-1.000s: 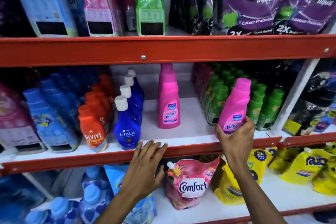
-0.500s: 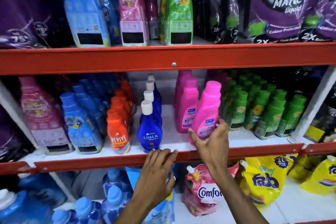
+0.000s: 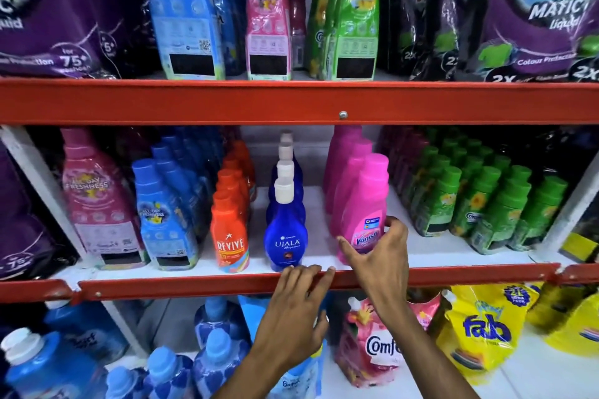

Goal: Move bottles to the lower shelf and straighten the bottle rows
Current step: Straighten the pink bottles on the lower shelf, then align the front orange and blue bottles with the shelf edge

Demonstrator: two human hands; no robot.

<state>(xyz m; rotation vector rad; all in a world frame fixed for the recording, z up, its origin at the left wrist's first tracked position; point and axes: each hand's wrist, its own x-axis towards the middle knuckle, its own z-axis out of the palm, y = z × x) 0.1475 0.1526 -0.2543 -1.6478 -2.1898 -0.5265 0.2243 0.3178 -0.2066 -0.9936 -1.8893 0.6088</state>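
Observation:
A pink Vanish bottle (image 3: 364,204) stands upright at the front of a row of pink bottles on the middle shelf (image 3: 453,251). My right hand (image 3: 377,256) is wrapped around its lower part. My left hand (image 3: 296,311) rests with spread fingers on the shelf's red front rail (image 3: 194,285), just below a blue Ujala bottle (image 3: 285,236). That bottle heads a straight row of white-capped blue bottles. Left of it runs a row of orange Revive bottles (image 3: 229,233).
Green bottles (image 3: 492,204) fill the shelf to the right, blue and pink softener bottles (image 3: 162,210) the left. Above, a red rail (image 3: 291,100) carries tall bottles and purple pouches. Below lie a Comfort pouch (image 3: 372,347), yellow fab pouches (image 3: 483,327) and blue bottles (image 3: 214,356).
My right hand carried the pink Vanish bottle leftward from in front of the green bottles and set it at the front of the pink row. My left hand stayed on the rail.

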